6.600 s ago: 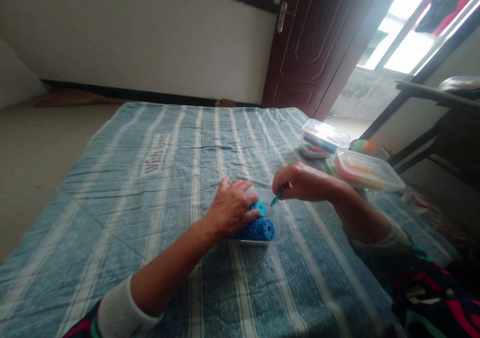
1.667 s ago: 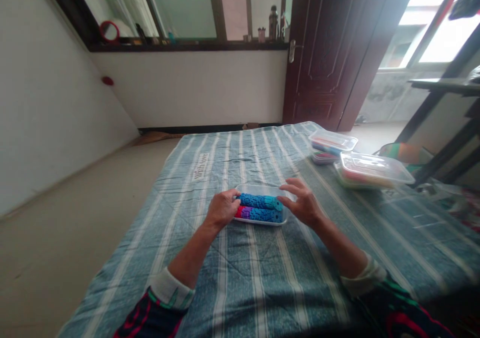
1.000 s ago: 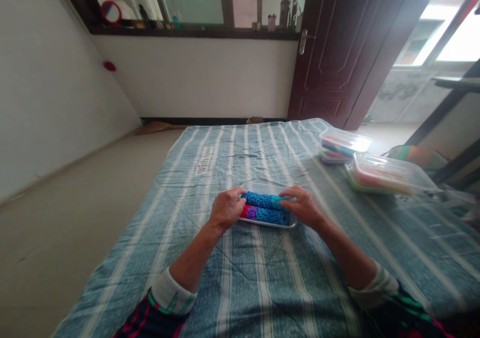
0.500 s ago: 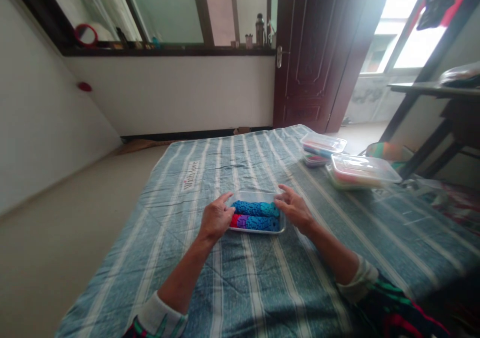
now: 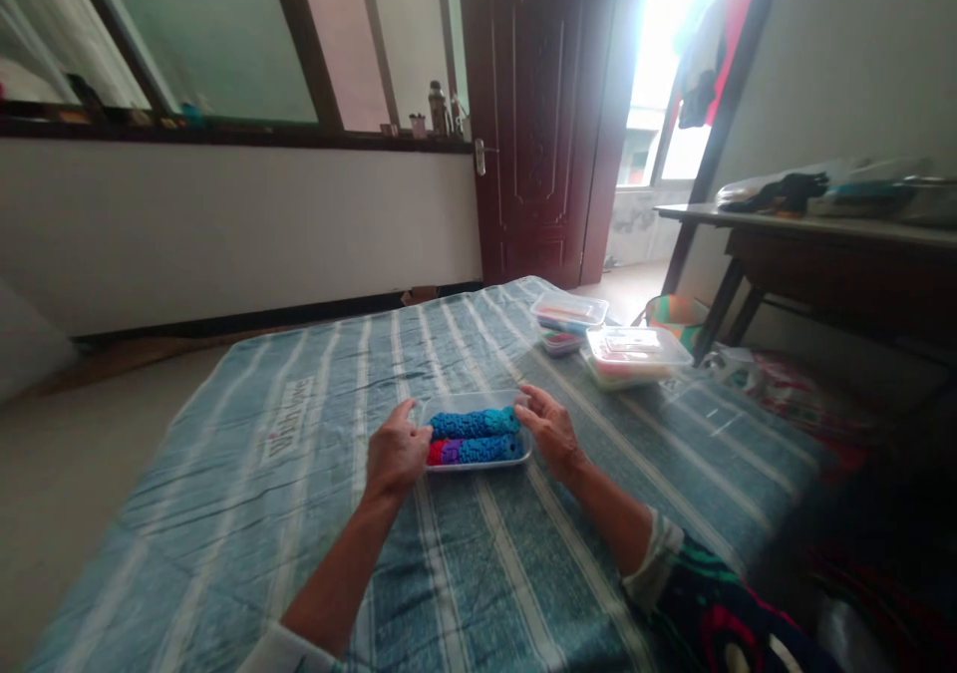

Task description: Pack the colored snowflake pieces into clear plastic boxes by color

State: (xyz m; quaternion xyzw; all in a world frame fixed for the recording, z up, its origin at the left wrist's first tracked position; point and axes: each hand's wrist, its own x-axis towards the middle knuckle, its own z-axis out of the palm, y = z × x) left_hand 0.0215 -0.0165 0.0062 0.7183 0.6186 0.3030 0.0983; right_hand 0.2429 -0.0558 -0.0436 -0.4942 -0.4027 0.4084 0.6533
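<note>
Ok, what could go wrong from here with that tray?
The open clear plastic tray sits on a soft-looking, wrinkled striped bedspread, so it could tip. The knobbly blue rolls lie loose inside with no lid, and might slide out if the left hand or right hand bumps them.
</note>
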